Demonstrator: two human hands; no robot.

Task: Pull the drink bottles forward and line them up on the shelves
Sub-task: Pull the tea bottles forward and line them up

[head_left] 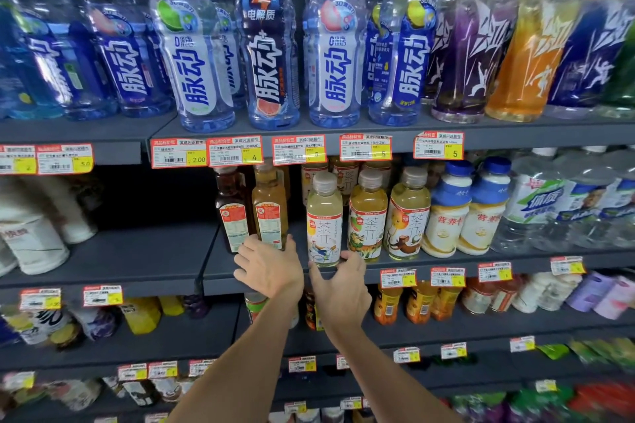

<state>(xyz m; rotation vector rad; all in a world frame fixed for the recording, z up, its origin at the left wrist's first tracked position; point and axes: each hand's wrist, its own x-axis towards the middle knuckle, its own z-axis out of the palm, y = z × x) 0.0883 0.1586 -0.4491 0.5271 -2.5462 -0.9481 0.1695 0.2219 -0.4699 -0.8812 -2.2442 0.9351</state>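
On the middle shelf (446, 263) stand tea bottles in a row. My left hand (268, 266) is at the foot of an amber tea bottle with a red label (270, 213), thumb on its right side and fingers on its left. A dark tea bottle (232, 213) stands just left of it. My right hand (340, 283) cups the base of a pale tea bottle with a white label (324, 220), thumb on the left and fingers on the right. Two more yellow tea bottles (367, 213) (407, 213) stand right of it, with others behind.
The shelf above carries tall blue-capped drink bottles (266, 38) and sports drinks (536, 45). Right of the teas are blue-capped milk bottles (446, 213) and clear water bottles (536, 203). Bare shelf lies left of the dark bottle (137, 251). Price tags (235, 151) line the shelf edges.
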